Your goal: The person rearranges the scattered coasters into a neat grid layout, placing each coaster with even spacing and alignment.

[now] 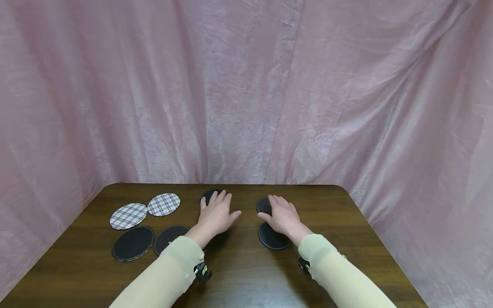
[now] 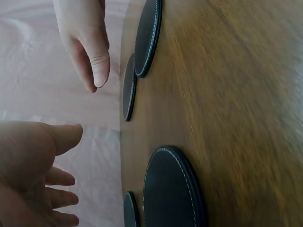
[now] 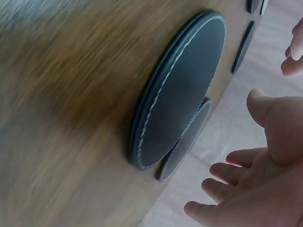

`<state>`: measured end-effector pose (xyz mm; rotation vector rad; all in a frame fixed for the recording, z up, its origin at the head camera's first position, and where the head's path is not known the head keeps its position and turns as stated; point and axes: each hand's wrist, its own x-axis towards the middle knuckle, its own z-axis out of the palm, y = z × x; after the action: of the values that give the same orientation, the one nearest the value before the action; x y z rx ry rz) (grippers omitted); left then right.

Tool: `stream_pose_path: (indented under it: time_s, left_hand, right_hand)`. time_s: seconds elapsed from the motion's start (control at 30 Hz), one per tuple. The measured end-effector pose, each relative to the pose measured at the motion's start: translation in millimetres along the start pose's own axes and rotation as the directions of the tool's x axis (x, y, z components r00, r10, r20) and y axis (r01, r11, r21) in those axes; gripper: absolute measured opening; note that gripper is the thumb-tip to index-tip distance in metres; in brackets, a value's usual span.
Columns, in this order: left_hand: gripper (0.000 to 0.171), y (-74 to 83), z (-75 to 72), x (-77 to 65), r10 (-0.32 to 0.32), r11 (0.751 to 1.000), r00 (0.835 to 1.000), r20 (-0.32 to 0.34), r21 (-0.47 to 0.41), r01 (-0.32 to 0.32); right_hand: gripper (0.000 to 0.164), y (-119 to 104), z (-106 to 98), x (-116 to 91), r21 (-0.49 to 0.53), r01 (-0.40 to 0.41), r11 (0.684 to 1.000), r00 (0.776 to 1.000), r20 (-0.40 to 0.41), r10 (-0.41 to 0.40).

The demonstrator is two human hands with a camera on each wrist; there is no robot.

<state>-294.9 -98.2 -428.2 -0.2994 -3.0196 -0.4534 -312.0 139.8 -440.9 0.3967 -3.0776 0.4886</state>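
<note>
My left hand (image 1: pixel 216 214), fingers spread and nothing in them, hovers above two dark round coasters. The back coaster (image 1: pixel 209 194) shows past its fingertips; the front coaster (image 1: pixel 218 243) is partly hidden under the wrist. My right hand (image 1: pixel 284 217) hangs with extended fingers over another pair, a back coaster (image 1: pixel 263 205) and a black front coaster (image 1: pixel 271 238). In the right wrist view, pale stitching rings the thick front coaster (image 3: pixel 184 85), which overlaps the one behind it. Both palms are clear of the coasters in the wrist views.
At the left of the wooden table (image 1: pixel 246 273) lie two white plaid coasters (image 1: pixel 129 216). In front of them are a black coaster (image 1: pixel 133 244) and a dark brown one (image 1: pixel 168 236), the latter partly behind the left sleeve. A pink curtain (image 1: pixel 239 94) hangs behind the table.
</note>
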Motion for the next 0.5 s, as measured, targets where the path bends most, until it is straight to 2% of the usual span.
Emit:
stream_pose_path:
  time_s: [0.5]
  left_hand:
    - [0.079,-35.7,-6.8,-30.2,0.007,1.0,0.998,-0.06,0.009,-0.006]
  right_hand:
    - [0.084,-35,7,-12,-0.024,0.09,0.996,0.995,0.033,-0.089]
